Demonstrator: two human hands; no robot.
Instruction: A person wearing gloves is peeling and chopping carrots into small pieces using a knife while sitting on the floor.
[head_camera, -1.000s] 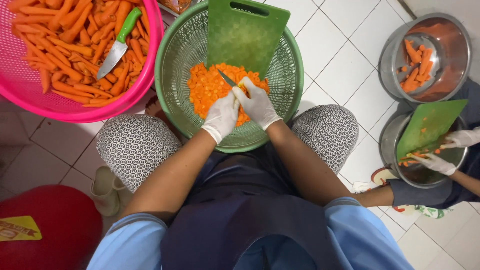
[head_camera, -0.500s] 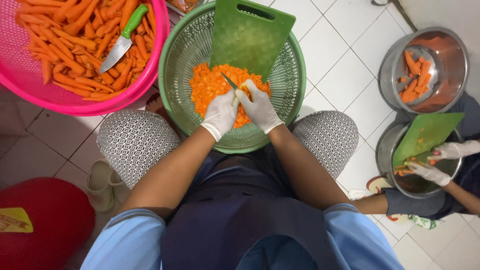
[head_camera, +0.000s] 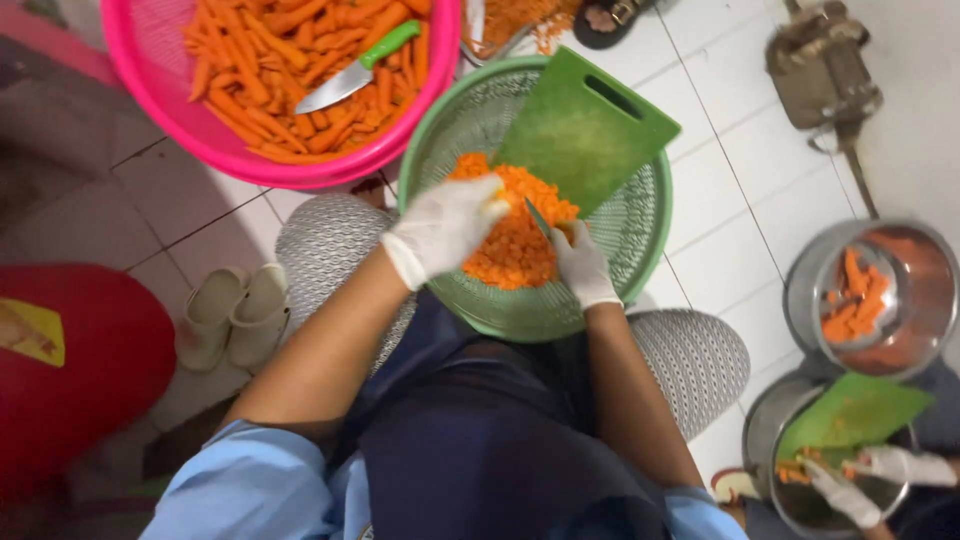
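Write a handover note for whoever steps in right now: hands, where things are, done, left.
Left hand: gloved, over the diced carrot, fingertips on a small piece.
Right hand: gloved, gripping a small knife, blade over the pile.
Green basket on the lap holds the dice; green cutting board leans inside it.
Pink basket holds peeled carrot sticks and a green-handled knife.
Done: one heap diced.
Left: the pink basket's sticks are uncut.
A co-worker's gloved hands work over a separate metal pot.
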